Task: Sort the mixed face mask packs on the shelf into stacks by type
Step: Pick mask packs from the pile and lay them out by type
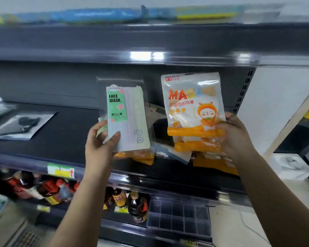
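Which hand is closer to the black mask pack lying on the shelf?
Left. The left hand, holding the green face mask pack, is just right of the black mask pack. The right hand holds the orange mask pack, farther right.

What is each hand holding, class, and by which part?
The left hand holds the green pack by its lower left corner. The right hand holds the orange pack by its lower right edge.
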A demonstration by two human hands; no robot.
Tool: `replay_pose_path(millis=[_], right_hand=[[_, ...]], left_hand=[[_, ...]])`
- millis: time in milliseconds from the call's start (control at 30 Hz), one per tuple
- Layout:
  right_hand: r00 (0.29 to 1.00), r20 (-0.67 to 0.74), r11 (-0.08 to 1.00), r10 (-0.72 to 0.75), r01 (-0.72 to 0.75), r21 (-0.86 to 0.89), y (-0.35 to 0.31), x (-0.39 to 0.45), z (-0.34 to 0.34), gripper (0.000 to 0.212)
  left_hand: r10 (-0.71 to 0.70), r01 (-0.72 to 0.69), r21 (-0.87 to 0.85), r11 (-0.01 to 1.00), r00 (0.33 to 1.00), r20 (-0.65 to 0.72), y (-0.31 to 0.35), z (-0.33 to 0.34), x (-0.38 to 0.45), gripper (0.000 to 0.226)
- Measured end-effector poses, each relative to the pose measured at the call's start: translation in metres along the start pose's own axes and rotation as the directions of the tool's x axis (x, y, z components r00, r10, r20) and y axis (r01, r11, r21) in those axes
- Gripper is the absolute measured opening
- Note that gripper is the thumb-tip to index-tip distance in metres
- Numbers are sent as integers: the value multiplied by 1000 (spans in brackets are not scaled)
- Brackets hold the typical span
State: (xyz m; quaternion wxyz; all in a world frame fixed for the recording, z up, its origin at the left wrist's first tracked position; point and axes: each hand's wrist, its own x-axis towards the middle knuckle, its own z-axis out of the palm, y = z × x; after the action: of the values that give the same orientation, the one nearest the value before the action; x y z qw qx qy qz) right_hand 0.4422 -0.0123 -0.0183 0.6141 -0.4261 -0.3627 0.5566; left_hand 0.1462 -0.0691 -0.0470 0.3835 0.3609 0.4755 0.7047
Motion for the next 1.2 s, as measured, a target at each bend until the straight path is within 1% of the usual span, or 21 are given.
replay_pose_path(millis=[67,133,267,367,467,533,633,800,933,967,1000,1033,1067,1100,1133,1167,1200], right_hand=[[1000,28,1000,7,-7,-5,14,-5,31,36],[998,55,999,32,-33,8,31,-11,68,40],[994,73,997,75,-77,20,66,-35,148,43],[986,87,990,143,-143,-2,97,-53,203,51],[985,67,987,162,-162,-9,125,-68,253,47],[981,46,982,187,-188,8,143,-74,280,45],[974,53,975,218,-220,29,168,-79,310,47],[967,-67,969,245,-246,-7,194,-75,348,45],[964,-108,968,244,-248,-26,210,-53,376,37],[968,-114,969,224,-234,-76,215,-46,382,33],[979,-111,964,174,-192,-183,220,-41,388,32],[992,-90,930,91,-117,-349,226,-36,393,39],[998,-61,859,-1,-30,-511,230,-34,397,55],[995,-30,771,-98,57,-634,232,-33,402,70],[979,15,686,-203,153,-711,232,-31,408,78],[956,79,614,-282,244,-751,229,-31,417,77],[933,152,563,-326,321,-762,226,-31,427,71]], left_hand=[[33,-32,30,999,998,-45,9,-33,0,33],[59,-55,37,998,992,-110,19,-68,1,33],[44,-39,28,999,977,-208,44,-149,3,31],[31,-24,29,999,968,-250,65,-205,2,27],[38,-33,23,999,955,-294,81,-254,2,29],[35,-27,31,999,951,-307,87,-282,5,27],[23,-6,56,998,949,-314,90,-318,12,27],[-4,20,50,999,955,-296,92,-361,29,26],[-21,37,46,998,951,-307,88,-381,58,27],[-22,38,46,998,949,-313,87,-385,66,29],[-20,36,44,998,948,-319,85,-389,75,31],[-20,35,42,999,947,-320,83,-393,84,33],[-19,33,38,999,947,-321,83,-396,94,34],[-18,30,32,999,948,-319,83,-399,104,34],[-16,26,26,999,949,-316,83,-403,114,32],[-15,24,25,999,950,-312,84,-407,124,31],[-13,23,30,999,950,-312,85,-411,134,29]])
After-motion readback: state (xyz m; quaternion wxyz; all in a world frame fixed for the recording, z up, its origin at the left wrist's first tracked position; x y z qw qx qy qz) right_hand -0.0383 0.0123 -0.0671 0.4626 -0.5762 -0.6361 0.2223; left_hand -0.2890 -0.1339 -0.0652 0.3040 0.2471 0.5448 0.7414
